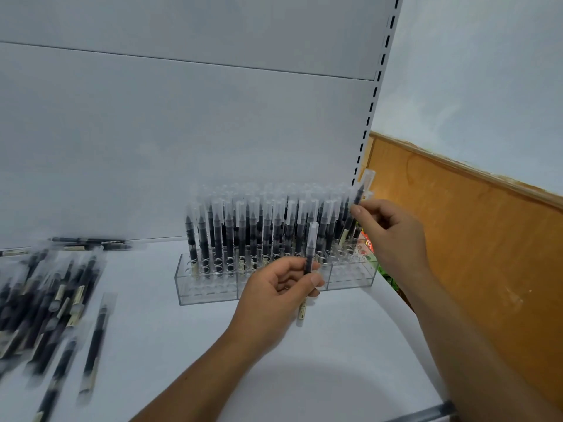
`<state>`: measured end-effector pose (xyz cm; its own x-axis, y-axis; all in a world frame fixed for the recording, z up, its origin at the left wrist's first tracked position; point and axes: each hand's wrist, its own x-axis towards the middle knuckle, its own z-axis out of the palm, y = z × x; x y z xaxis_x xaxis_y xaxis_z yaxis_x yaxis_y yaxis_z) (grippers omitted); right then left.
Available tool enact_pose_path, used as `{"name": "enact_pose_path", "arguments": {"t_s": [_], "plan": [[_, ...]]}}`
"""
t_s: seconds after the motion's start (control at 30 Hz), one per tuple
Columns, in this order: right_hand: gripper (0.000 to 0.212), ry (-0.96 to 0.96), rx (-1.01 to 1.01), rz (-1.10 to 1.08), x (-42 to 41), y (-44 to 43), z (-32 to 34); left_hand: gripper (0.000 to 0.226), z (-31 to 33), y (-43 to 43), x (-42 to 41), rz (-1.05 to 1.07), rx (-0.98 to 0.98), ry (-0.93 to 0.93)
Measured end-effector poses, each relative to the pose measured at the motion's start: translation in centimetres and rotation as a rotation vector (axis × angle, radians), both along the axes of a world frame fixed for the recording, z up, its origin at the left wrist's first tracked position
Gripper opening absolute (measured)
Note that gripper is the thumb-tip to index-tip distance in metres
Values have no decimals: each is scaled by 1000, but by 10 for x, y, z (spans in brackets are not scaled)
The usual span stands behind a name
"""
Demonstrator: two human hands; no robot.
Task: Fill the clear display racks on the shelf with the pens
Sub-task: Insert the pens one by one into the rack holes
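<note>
Your left grip (pixel 281 284) pinches one pen (pixel 311 248) upright, just in front of the clear rack (pixel 207 289) on the shelf (pixel 182 345). Your right grip (pixel 393 236) curls round a second pen (pixel 361 193), tilted over the rack's right end. Standing pens (pixel 243 233) crowd the rack; loose pens (pixel 54 300) lie well left.

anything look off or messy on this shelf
Nothing damaged or spilled. The loose pens lie jumbled at the left of the shelf, pointing different ways. The clear rack has empty holes at its front and right end.
</note>
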<state>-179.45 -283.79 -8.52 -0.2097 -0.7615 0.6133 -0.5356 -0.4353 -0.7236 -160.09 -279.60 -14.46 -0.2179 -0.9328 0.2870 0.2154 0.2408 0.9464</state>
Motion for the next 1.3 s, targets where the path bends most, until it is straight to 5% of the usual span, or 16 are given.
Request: {"name": "enact_pose_path", "arguments": {"t_s": [0.43, 0.67, 0.8, 0.93, 1.13, 1.3], "plan": [[16, 372, 231, -152, -2, 13, -10, 16, 1, 1, 1, 11, -14, -20], [26, 158, 172, 338, 24, 45, -12, 14, 1, 3, 2, 3, -37, -68], [3, 66, 182, 377, 31, 47, -13, 16, 2, 5, 1, -3, -65, -102], [12, 26, 228, 422, 29, 50, -13, 18, 5, 7, 0, 15, -78, -145], [11, -262, 85, 222, 8, 42, 3, 28, 15, 15, 12, 362, -399, -553], [14, -105, -16, -58, -12, 27, 13, 41, 15, 15, 17, 472, -546, -955]]}}
